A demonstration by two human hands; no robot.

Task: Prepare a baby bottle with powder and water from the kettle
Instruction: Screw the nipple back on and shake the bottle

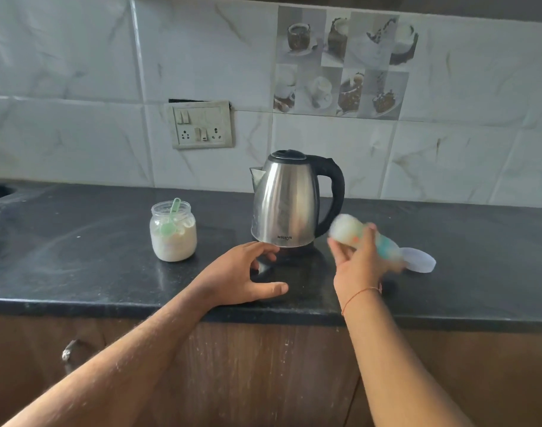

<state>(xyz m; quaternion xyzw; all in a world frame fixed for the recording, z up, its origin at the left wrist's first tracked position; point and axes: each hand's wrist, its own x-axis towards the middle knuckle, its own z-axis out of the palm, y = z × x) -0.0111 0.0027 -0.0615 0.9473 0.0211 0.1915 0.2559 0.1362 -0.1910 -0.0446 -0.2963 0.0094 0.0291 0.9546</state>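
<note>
**On the table: baby bottle held aloft beside the kettle**

On the black stone table [78, 257], a stainless steel electric kettle [286, 198] stands upright near the tiled back wall, lid closed, black handle to the right, spout to the left. Left of it and apart stands a lidless clear jar [173, 232], roughly two-thirds full of white powder, with a green scoop [170, 221] inside it, handle leaning up past the rim.

The right hand [357, 258] grasps the baby bottle [360, 237], fingers and thumb wrapped round its body. The bottle is tilted, lifted off the table, just right of the kettle base, and motion-blurred; it appears whitish, and whether its teat is fitted cannot be told. Behind the hand, a translucent cap [419, 260] lies on the table.

The left hand [248, 272] is released, fingers spread and lightly curved, holding nothing, positioned low over the table directly in front of the kettle base. Contact with the surface cannot be confirmed.

A switch and socket plate [201, 124] is mounted on the wall above the jar. A thin red thread [360, 293] circles the right wrist.
</note>
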